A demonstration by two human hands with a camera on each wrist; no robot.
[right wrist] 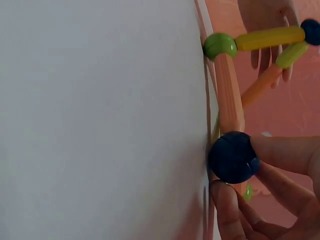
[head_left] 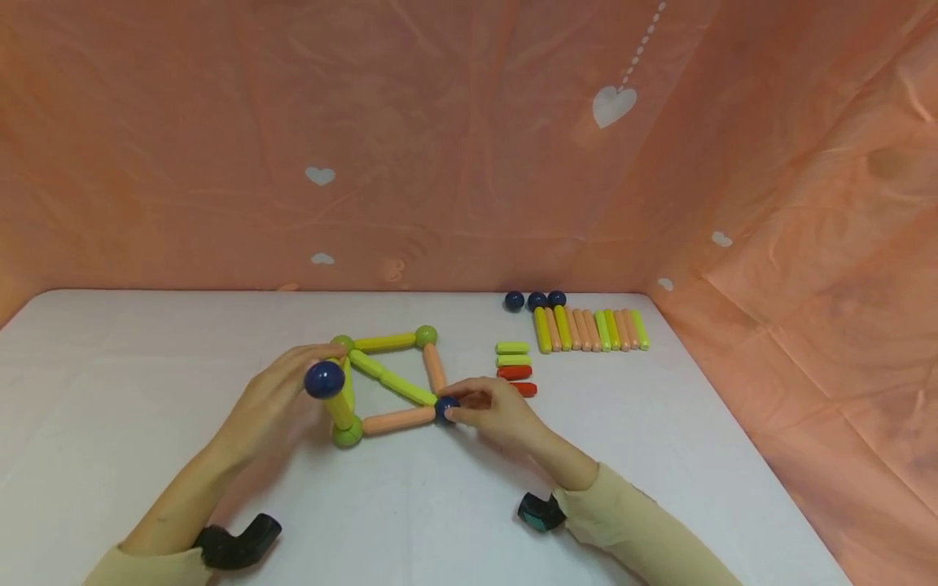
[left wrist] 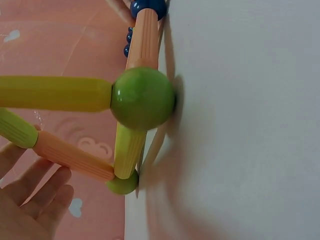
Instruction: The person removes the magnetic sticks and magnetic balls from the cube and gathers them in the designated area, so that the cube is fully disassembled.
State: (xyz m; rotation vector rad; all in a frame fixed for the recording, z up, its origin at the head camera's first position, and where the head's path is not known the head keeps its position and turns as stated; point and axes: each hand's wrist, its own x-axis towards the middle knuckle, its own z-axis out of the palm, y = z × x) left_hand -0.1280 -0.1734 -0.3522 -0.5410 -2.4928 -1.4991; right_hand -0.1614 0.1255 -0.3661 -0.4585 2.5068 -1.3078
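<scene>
Nearest, a black wrist device (head_left: 238, 544) sits at the left wrist. Past it, the rod-and-ball frame rests on the white table (head_left: 410, 521), its front-left corner a green ball (head_left: 348, 431) carrying an upright yellow rod (head_left: 341, 411) topped by a raised blue ball (head_left: 324, 380). Beside this stands the left hand (head_left: 271, 399), its fingers loosely spread around the slanting lime and orange rods; whether they bear any weight, I cannot tell. A careless nudge there would likely tip the upright, being top-heavy and footed on one round ball.

From that corner an orange rod (head_left: 398, 421) runs to the front-right blue ball (head_left: 441, 411), pinched between the thumb and fingers of the right hand (head_left: 506, 411). Pulling or twisting it could part the rod ends meeting there, among them the lime diagonal (head_left: 407, 387); a slight misalignment might suffice.

Farther off, red sticks (head_left: 515, 372) lie just right of that hand, where a sweeping knuckle could scatter them. Beyond are the row of rods (head_left: 590, 330), then three loose blue balls (head_left: 537, 302), which could roll if bumped.
</scene>
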